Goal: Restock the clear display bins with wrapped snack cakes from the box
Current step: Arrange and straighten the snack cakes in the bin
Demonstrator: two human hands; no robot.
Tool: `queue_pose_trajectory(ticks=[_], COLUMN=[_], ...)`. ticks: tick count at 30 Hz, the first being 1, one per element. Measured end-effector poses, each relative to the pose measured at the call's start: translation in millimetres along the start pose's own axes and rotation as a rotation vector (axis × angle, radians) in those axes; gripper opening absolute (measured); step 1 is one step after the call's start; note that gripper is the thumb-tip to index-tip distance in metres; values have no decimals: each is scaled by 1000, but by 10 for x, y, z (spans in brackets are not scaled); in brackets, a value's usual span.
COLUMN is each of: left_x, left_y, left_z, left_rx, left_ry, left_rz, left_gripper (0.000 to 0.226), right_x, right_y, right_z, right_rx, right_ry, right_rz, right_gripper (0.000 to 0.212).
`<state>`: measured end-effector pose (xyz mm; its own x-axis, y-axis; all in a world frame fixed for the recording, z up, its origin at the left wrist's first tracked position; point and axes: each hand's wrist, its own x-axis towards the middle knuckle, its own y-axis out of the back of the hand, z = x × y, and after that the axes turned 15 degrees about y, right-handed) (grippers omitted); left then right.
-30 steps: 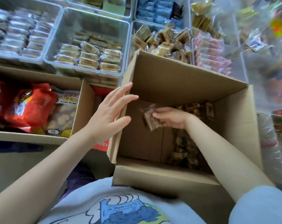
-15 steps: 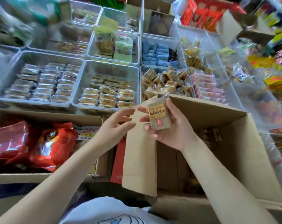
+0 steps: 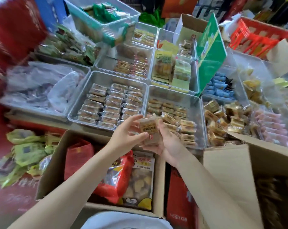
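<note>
Item: one wrapped snack cake [image 3: 149, 132], brown label facing me, held upright between both hands above the near edge of the clear display bins. My left hand [image 3: 126, 138] grips its left side, fingers curled round it; my right hand [image 3: 168, 141] cups it from behind and below. Nearest clear bin [image 3: 197, 116]: rows of similar cakes. Cardboard box [image 3: 229, 171]: lower right, flap up.

The left hand [image 3: 126, 138] has joined the right hand [image 3: 168, 142] on the wrapped snack cake [image 3: 148, 131], lifted from the box [image 3: 230, 171].
</note>
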<state>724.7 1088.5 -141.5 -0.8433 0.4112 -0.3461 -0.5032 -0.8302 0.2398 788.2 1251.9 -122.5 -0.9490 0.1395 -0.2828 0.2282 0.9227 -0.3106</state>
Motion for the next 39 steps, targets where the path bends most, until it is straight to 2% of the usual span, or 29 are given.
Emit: queue_pose_trajectory(ticks=[3, 5, 10, 12, 15, 19, 23, 26, 29, 32, 36, 37, 39], left_x=[302, 567, 1359, 1586, 1760, 1804, 1826, 1823, 1835, 1831, 1830, 1829, 1822], left_y=[308, 513, 1146, 1370, 1480, 1453, 1458, 1440, 1440, 1433, 1426, 1424, 1426], left_z=[-167, -335, -800, -911, -1081, -1143, -1166, -1193, -1208, -1213, -1215, -1218, -1216], left_rx=[23, 102, 734, 936, 1073, 1046, 1005, 989, 978, 989, 1005, 1007, 1006], left_ry=[54, 71, 18, 79, 145, 132, 118, 116, 113, 115, 101, 99, 97], left_rz=[20, 69, 352, 337, 248, 210, 245, 248, 255, 260, 261, 261, 265], left_gripper=[46, 46, 62, 69, 72, 72, 72, 71, 70, 70, 70, 70, 70], right_x=[352, 606, 1402, 1757, 2266, 2855, 3364, 3615, 3768, 3818, 3675, 3615, 3517], right_y=[-177, -222, -296, -375, -541, -835, -1070, -1154, -1172, -1087, -985, -983, -1006], right_z=[74, 79, -88, -138, -120, 36, 244, 430, 617, 756, 909, 933, 930], right_rx=[-127, -246, -345, -367, -427, -701, -1097, -1324, -1472, -1498, -1595, -1672, -1858], right_ry=[-25, -25, 10, 26, 61, 179, 434, 539, 550, 533, 667, 659, 493], right_rz=[60, 108, 169, 166, 144, 88, -94, -229, -365, -436, -493, -511, -578], right_gripper=[34, 28, 29, 28, 22, 27, 32, 33, 25, 23, 39, 45, 56])
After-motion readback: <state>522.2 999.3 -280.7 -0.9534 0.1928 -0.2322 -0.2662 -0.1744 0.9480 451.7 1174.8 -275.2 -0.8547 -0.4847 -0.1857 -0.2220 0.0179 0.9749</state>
